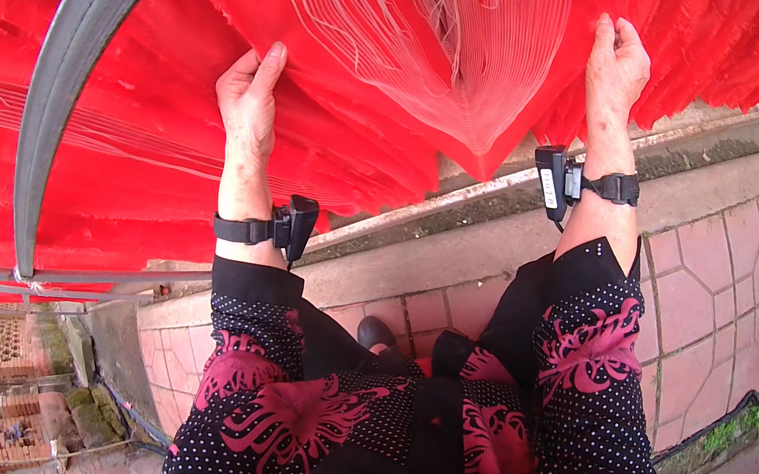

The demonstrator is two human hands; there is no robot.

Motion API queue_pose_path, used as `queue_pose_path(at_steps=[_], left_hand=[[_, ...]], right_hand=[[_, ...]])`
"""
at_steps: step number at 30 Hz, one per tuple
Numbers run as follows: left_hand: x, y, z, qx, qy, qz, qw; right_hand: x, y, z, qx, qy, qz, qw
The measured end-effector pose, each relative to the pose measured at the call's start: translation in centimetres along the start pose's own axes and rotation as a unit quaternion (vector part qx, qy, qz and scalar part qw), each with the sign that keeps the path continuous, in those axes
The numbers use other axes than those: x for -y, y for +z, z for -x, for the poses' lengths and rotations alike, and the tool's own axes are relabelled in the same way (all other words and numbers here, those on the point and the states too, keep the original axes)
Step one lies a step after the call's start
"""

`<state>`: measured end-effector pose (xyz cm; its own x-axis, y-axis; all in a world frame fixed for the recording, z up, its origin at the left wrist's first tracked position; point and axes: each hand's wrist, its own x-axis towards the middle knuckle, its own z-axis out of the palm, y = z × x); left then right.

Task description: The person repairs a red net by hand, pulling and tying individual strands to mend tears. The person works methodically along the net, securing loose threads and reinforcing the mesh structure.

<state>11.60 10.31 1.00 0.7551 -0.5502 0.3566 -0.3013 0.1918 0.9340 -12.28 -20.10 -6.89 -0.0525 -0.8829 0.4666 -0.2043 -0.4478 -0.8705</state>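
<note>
Bright red cloth point(345, 89) spreads across the top of the view in deep folds. My left hand point(252, 98) pinches it at the left, thumb pointing up and fingers curled. Farther right and a little higher, my right hand point(618, 71) pinches the same cloth between thumb and fingers. Between the hands the cloth sags into a V, with a band of fine pale threads point(484, 103) running down to its point. Where the fingertips press, the cloth's edge is partly hidden. Black devices are strapped to the left wrist point(292, 229) and the right wrist point(554, 182).
A curved grey metal pipe point(59, 69) arches at the left and joins horizontal rails point(118, 277). Below the cloth runs a concrete ledge point(376, 257). Pink paving point(696, 283) lies underfoot, with stacked bricks point(4, 349) at the lower left.
</note>
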Motion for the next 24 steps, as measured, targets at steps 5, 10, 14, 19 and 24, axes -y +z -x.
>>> queue_pose_path(at_steps=[5,10,14,19,24], left_hand=[[0.1,0.2,0.1,0.008,0.006,0.008,1.000],[0.3,0.5,0.1,0.016,0.008,0.012,1.000],[0.1,1.0,0.3,0.017,-0.004,0.019,1.000],[0.3,2.0,0.7,0.019,0.002,0.033,0.999],[0.7,2.8,0.9,0.048,-0.011,0.027,0.998]], right_hand=[[0.2,0.0,0.2,0.034,0.009,0.003,0.999],[2.0,-0.4,1.5,0.088,0.021,0.123,0.988],[4.5,-0.8,3.0,0.154,-0.025,0.222,0.962],[6.2,-0.6,5.0,0.366,-0.030,0.324,0.872],[6.2,0.8,7.4,0.508,0.002,0.119,0.853]])
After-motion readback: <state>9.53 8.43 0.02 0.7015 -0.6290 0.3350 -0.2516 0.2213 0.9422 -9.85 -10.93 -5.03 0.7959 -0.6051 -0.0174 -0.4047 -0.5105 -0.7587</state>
